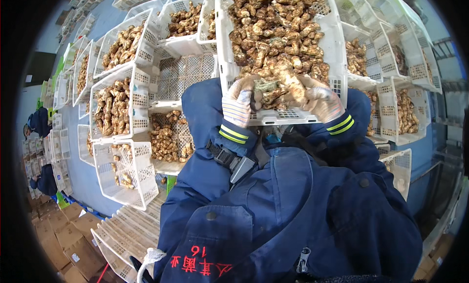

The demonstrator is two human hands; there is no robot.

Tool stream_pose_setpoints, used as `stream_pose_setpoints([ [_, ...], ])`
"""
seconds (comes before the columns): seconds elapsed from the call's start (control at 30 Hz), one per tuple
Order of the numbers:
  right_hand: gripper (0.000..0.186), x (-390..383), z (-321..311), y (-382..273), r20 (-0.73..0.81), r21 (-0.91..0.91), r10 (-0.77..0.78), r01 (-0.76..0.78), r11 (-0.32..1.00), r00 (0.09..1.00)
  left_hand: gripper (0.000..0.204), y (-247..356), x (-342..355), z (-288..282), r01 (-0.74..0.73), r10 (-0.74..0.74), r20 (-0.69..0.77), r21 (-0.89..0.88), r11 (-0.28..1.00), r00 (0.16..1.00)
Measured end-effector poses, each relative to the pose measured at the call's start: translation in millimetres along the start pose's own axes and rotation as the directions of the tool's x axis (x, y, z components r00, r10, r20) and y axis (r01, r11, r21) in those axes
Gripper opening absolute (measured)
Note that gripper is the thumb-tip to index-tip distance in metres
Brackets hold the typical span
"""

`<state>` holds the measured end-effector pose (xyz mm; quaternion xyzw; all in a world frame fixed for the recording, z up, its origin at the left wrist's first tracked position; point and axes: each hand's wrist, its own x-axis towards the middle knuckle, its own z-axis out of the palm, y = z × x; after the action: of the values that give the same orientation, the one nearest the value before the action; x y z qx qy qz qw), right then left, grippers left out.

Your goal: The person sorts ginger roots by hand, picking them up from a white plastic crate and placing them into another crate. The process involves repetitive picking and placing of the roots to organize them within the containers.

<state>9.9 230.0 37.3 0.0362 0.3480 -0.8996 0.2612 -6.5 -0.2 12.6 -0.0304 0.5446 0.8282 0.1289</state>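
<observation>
A white plastic crate full of brown-and-cream mushrooms is in front of me, at the top middle. Both hands wear pale striped work gloves and are over its near end. My right hand is closed round a thick, pale-stemmed mushroom, which is tilted with its upper end away from me. In my left hand, the fingers are curled against a mushroom with a grey-green, mossy-looking clump on it. Its underside and some left fingertips are hidden.
More white mesh crates of mushrooms stand close by on the left and right. Left of the main crate is a crate with a bare mesh bottom. Stacked crates and cardboard boxes stand at the lower left.
</observation>
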Motion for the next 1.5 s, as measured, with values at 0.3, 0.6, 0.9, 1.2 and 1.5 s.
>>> stream_pose_setpoints([
  [0.3,0.057,-34.5,-9.4,-23.4,-0.078,0.158,-0.256,0.265,0.951,0.964,0.044,-12.9,-15.6,10.1,0.061,-0.363,0.699,0.417,0.907,0.616],
  [0.6,0.066,-23.8,8.5,-13.0,-0.185,-0.599,-0.550,0.350,0.720,0.815,0.020,-4.5,-16.2,5.0,-0.292,-0.105,0.609,0.515,0.806,0.786],
  [0.9,0.067,6.0,21.3,25.6,-0.140,-0.330,-0.251,0.194,0.924,0.958,0.059,-2.5,-18.6,21.6,0.196,-0.207,0.424,0.069,0.978,0.882],
  [1.2,0.046,18.2,27.1,27.4,-0.043,-0.482,-0.255,0.203,0.852,0.966,0.022,-22.7,-11.3,16.5,0.107,-0.131,0.200,0.124,0.987,0.971],
  [1.5,0.042,30.3,-32.2,-133.6,-0.160,-0.574,-0.663,0.477,0.665,0.731,0.027,-25.2,-5.2,24.1,0.098,-0.142,0.170,0.244,0.965,0.975],
])
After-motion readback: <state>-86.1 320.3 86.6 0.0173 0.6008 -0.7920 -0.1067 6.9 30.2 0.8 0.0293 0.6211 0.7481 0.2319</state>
